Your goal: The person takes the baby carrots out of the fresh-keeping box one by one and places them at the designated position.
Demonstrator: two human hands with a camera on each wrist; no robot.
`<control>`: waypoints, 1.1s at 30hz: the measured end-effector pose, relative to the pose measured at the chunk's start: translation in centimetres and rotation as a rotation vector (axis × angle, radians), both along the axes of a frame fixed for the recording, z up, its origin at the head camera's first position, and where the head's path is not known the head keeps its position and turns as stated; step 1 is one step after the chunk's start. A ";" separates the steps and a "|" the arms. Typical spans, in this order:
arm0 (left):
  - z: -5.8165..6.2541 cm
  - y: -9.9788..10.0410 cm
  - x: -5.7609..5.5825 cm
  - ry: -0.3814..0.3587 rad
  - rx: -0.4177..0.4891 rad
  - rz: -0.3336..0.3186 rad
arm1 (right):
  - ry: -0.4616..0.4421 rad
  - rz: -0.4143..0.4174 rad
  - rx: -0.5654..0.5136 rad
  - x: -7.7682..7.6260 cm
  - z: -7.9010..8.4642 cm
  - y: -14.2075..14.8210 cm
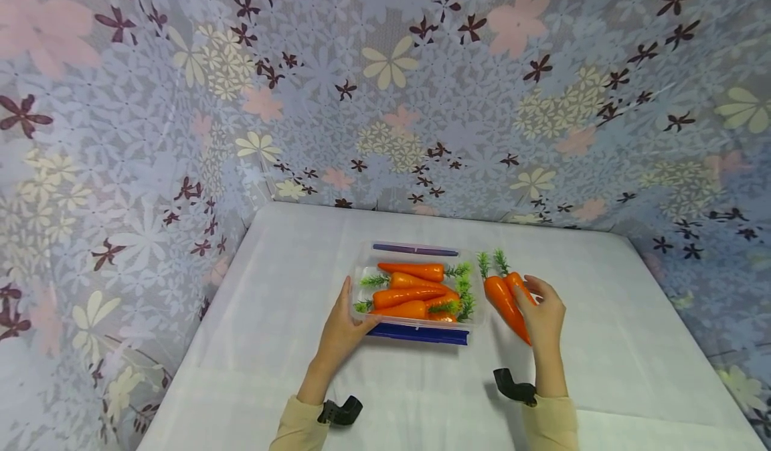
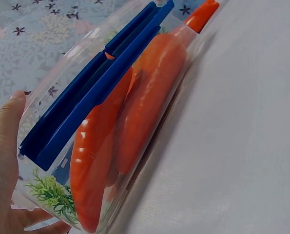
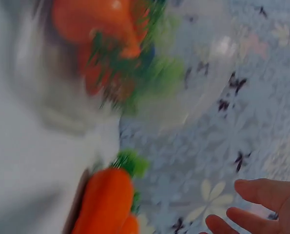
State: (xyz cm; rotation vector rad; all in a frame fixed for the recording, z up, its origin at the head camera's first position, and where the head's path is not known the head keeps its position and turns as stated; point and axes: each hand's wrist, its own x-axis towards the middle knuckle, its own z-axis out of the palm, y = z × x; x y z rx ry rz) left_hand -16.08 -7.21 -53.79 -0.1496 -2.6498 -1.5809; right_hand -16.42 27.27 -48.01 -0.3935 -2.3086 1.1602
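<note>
A clear plastic box (image 1: 478, 314) with blue latch flaps (image 1: 418, 334) stands on the table, holding several orange artificial carrots (image 1: 409, 297) with green leafy tops. My left hand (image 1: 339, 330) grips its left end, thumb at the front corner and fingers along the side; the left wrist view shows the thumb and fingertips (image 2: 47, 226) around that end. To the right of the box lie two more carrots (image 1: 502, 304), leaves pointing away from me. Over the rightmost one is my right hand (image 1: 545, 314), its fingers loosely spread and apart from the carrots in the right wrist view.
A white cloth covers the table (image 1: 259, 290). Flower-patterned fabric (image 1: 385, 103) hangs behind and along the sides of it. Each wrist wears a black strap mount (image 1: 340, 411).
</note>
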 end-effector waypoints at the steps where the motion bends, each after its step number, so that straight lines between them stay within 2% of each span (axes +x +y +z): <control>1: 0.0 0.0 0.0 0.003 -0.004 0.002 | 0.002 0.015 -0.001 0.0 0.2 -0.4; 6: 0.1 0.0 0.0 0.008 0.006 -0.002 | 0.017 0.112 0.010 -0.2 0.9 -2.4; 12: 0.2 0.0 0.0 -0.001 0.015 -0.007 | 0.002 0.212 0.017 -0.4 0.8 -4.8; 20: 0.1 0.0 0.1 -0.006 0.023 -0.006 | 0.000 0.276 -0.008 -0.8 0.6 -7.0; 26: 0.1 0.0 0.1 -0.006 0.025 -0.007 | 0.022 0.349 0.021 -1.0 0.5 -8.2; 33: 0.0 0.0 0.1 0.004 0.022 -0.007 | -0.011 0.409 0.047 -1.2 0.1 -9.6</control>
